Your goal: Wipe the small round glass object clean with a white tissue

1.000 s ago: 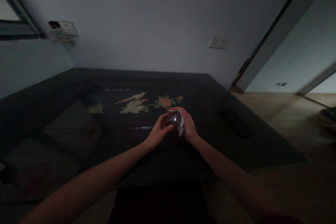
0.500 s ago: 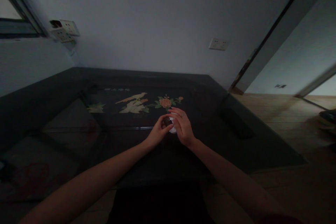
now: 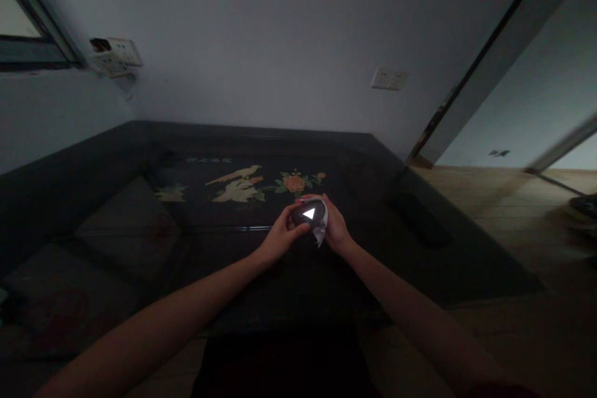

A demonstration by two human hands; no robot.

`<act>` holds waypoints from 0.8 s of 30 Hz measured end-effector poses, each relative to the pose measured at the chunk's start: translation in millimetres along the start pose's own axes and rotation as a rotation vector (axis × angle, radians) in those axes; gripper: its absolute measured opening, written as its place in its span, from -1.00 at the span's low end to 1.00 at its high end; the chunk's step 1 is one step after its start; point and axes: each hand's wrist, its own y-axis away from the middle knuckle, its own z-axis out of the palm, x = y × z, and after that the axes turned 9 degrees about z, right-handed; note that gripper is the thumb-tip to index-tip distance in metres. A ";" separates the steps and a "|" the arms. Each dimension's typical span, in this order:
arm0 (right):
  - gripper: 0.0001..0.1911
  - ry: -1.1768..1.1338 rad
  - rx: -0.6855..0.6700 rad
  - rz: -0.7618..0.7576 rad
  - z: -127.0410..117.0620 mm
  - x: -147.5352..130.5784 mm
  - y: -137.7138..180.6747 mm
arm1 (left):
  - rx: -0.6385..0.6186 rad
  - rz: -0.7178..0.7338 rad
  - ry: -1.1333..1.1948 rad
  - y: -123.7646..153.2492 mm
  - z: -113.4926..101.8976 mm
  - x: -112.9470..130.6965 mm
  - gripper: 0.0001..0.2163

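Between my hands, over the dark tabletop, is a small dark glossy object with a bright triangular reflection on its face. I cannot make out its exact kind. My left hand grips its left side, thumb in front and fingers behind. My right hand is curled around a thin white tissue or cloth, pressing it against the object's right side. One corner of the white sheet hangs down in front. Most of my right fingers are hidden behind the sheet and the object.
The dark glossy table bears a bird picture and a flower picture. A long dark object lies at the right. Behind the table stands a pale wall with a socket. Wooden floor shows at the right.
My right hand has shifted from over the front of the object to its right side. The dark face now shows with a bright reflection, and more of the white sheet is visible.
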 end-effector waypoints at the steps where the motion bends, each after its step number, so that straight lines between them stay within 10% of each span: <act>1: -0.42 0.017 0.012 -0.019 0.0 0.2 0.8 | -0.004 -0.008 -0.004 0.1 0.0 0.3 -0.45; 13: -0.65 0.764 0.033 -0.621 4.8 -14.1 20.0 | 0.025 0.007 -0.035 -4.2 -4.3 -9.2 -0.50; 24: -0.54 -0.062 0.047 0.007 -0.1 2.7 -0.4 | 0.018 -0.031 0.057 -1.9 0.5 -0.4 -0.41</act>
